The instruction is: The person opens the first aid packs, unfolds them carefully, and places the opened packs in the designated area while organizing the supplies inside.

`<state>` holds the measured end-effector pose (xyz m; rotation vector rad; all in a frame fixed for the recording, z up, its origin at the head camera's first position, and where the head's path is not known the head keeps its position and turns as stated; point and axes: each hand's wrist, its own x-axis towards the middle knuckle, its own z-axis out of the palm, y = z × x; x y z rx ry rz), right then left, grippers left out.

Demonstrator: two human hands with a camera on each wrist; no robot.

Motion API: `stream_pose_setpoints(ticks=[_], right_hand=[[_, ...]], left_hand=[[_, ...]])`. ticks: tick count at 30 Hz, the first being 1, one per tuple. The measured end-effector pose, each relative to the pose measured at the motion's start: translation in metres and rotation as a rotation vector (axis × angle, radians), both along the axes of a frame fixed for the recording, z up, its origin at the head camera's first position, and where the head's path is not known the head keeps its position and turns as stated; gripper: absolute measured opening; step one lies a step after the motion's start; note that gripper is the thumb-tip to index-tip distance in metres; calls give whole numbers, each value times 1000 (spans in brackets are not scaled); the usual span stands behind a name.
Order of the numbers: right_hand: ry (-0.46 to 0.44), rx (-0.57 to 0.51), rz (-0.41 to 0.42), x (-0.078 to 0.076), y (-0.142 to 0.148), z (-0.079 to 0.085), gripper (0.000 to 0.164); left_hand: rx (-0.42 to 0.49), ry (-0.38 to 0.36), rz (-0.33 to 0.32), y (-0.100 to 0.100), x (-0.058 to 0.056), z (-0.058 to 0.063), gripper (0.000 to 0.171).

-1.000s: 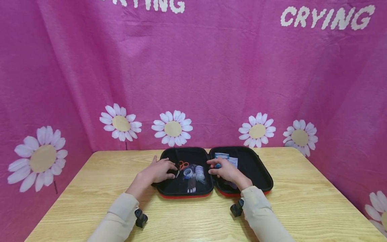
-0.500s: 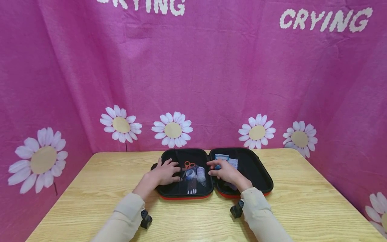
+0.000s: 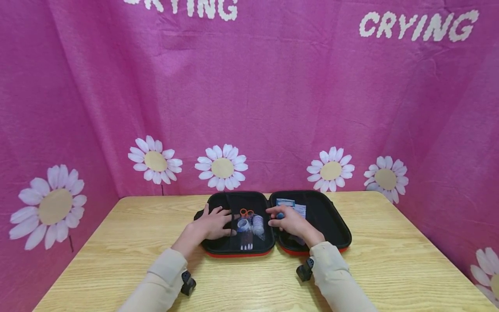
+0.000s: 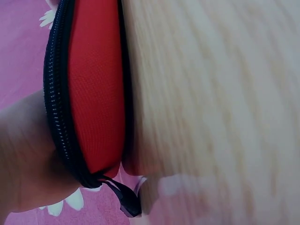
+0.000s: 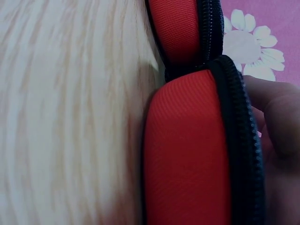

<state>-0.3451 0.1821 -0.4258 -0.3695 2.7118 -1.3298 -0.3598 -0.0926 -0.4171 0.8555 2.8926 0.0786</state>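
Observation:
A black-lined zip case with a red shell lies open on the table. Inside its left half rests my left hand, fingers spread and fingertips at the edge of a see-through pocket. Under that pocket sit orange-handled scissors, a tape roll, a wrapped bandage roll and several white-tipped sticks. Over the right half, my right hand reaches to the rim by the hinge, thumb and index finger apart. Partly behind it are blue-and-white packets.
The wooden table extends around the case. Behind it hangs a pink cloth with daisies. A black zipper pull dangles from the case's left end.
My left hand has moved right, deeper into the left half. The scissors have shifted right, beside the tape roll, with their blades now hard to see. My right hand has stayed in place.

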Motion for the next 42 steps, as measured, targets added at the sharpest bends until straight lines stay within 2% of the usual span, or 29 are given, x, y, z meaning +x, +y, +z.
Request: stream_pose_setpoints(ticks=[9, 13, 18, 24, 29, 34, 39, 42], right_hand=[[-9, 5, -6, -1, 0, 1, 42], [-7, 2, -3, -1, 0, 1, 42], [-6, 11, 1, 0, 0, 2, 42], [9, 16, 12, -1, 1, 3, 42], [40, 31, 38, 0, 1, 3, 42], [57, 44, 42, 2, -1, 5, 42], [100, 109, 62, 6, -3, 8, 40], [160, 157, 79, 6, 0, 9, 38]], left_hand=[[-33, -8, 15, 5, -1, -1, 64], [-13, 0, 27, 2, -2, 0, 67], [45, 14, 5, -6, -4, 2, 61], [66, 31, -21, -8, -5, 0, 50], [78, 38, -55, -5, -2, -1, 46], [68, 27, -48, -5, -2, -1, 47], [90, 5, -45, -9, -5, 0, 45], [98, 23, -38, -10, -7, 1, 41]])
